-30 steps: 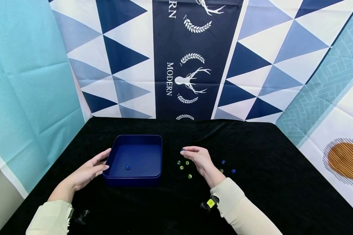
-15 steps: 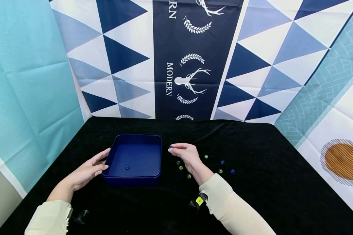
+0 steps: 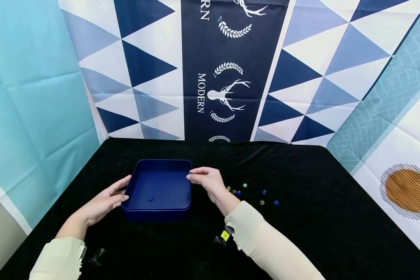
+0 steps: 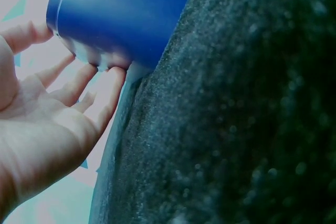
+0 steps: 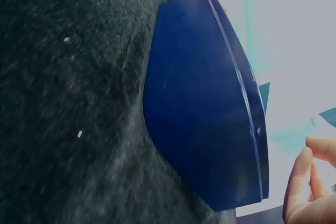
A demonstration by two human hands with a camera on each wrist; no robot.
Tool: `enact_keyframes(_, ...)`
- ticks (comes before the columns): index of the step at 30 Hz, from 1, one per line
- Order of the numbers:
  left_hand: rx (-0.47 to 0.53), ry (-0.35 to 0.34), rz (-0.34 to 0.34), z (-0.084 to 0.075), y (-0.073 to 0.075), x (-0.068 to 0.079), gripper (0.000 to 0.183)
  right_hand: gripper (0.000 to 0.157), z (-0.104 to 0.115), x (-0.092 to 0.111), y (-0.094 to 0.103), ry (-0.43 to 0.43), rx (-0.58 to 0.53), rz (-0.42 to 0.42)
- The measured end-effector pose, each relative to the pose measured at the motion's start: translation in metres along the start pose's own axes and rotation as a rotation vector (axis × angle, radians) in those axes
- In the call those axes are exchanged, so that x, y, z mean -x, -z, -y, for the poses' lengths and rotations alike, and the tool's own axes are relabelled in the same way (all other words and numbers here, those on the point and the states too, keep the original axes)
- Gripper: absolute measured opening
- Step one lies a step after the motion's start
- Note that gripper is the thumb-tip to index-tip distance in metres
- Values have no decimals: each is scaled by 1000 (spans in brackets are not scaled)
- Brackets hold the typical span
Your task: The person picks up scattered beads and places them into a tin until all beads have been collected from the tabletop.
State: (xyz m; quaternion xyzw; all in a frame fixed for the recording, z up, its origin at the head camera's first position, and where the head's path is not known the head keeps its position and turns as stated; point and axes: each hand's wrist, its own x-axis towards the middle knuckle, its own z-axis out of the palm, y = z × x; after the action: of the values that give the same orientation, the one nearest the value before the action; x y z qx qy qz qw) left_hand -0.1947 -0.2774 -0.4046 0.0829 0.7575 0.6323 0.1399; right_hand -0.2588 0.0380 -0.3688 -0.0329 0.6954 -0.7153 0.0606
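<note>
A square dark blue box (image 3: 154,214) stands without a lid on the black cloth, left of centre in the head view. One blue marble (image 3: 151,198) lies on its floor. My right hand (image 3: 210,182) is at the box's right rim, pinching a small dark marble (image 3: 190,173) between thumb and fingertips; the right wrist view does not show that marble. On the opposite side, my left hand (image 3: 103,206) touches the wall with extended fingers. In the left wrist view those fingertips (image 4: 116,74) rest on the box's outer side, with the thumb near the rim.
Several loose marbles lie right of my right hand, among them a green one (image 3: 245,185), an orange one (image 3: 234,191) and a blue one (image 3: 276,202). The hand and forearm cover part of the cloth there. Patterned fabric (image 3: 227,70) hangs behind the table.
My right hand has moved left from among the marbles to the box's right rim, still pinching the marble. Marbles it hid earlier now show, and others are covered. My left hand stays put.
</note>
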Motion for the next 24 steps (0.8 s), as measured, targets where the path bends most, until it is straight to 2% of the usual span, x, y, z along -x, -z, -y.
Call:
enact_keyframes(16,-8,-10,1,1,1,-1,71,22,7,1,-38,-22,48,40)
enact_keyframes(24,-2,-12,3,3,0,-1,71,17,9,1,-47,-18,37,42)
